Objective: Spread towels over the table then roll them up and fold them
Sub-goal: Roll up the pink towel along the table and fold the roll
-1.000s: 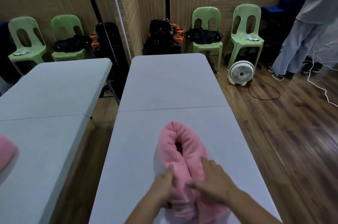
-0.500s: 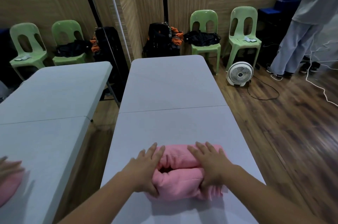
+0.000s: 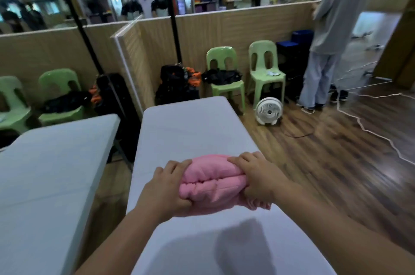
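Gripping a rolled, folded pink towel [image 3: 208, 176] at both ends: left hand [image 3: 166, 187] curled round one end, right hand [image 3: 258, 176] clamped on the other. It's held over the near part of the grey desk [image 3: 190, 126], with a shadow on the top below. A second desk [image 3: 56, 162] sits just left, across a gap. Wood floor [image 3: 336, 162], white fan [image 3: 268, 111], green chairs [image 3: 265, 66] along a low partition [image 3: 224, 30], a person [image 3: 332, 34] in grey far right. The towel's ends are hidden in the palms, and the back of the room is blurry.

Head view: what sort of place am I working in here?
Probably a shared, partitioned workroom rather than a home: low wood-grain partition walls, long grey tables side by side, and light green plastic chairs lined up along the partitions.
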### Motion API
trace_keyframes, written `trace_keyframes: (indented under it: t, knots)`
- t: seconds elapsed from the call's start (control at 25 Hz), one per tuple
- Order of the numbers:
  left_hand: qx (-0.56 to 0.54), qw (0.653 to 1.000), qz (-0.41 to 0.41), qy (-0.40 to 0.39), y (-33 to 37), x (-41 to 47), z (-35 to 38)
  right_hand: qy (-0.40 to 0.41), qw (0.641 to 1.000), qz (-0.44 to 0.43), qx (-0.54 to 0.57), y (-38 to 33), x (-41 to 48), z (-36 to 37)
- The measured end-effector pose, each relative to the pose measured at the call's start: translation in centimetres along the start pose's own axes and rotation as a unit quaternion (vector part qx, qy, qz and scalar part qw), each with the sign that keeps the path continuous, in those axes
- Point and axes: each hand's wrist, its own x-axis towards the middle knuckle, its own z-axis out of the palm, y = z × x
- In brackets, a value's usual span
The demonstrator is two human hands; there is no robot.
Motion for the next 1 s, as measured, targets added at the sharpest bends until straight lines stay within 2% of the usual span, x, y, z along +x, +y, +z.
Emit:
trace_keyframes:
  t: [0.12,0.28,0.48,0.64,0.76,1.0]
  knots:
    - [0.010,0.998,0.064,0.025,4.1,2.3,-3.5,0.050,0.998,0.024,-0.013,2.0,-2.3,-4.6]
    - [0.012,0.985,0.172,0.002,13.9,4.8,-2.4,0.065,0.991,0.115,-0.025,8.6,-11.0,-7.5]
    - [-0.016,0.948,0.316,-0.040,34.7,7.5,4.2,0.087,0.961,0.257,-0.047,21.9,-28.5,-10.4]
    - [-0.028,0.901,0.422,-0.092,54.1,7.3,10.9,0.075,0.920,0.381,-0.058,32.3,-44.7,-12.7]
    - [-0.041,0.865,0.484,-0.126,66.8,6.0,15.2,0.070,0.888,0.452,-0.053,37.5,-55.2,-14.0]
    - [-0.036,0.775,0.605,-0.178,86.0,3.9,24.0,0.065,0.804,0.591,-0.028,44.5,-70.1,-13.1]
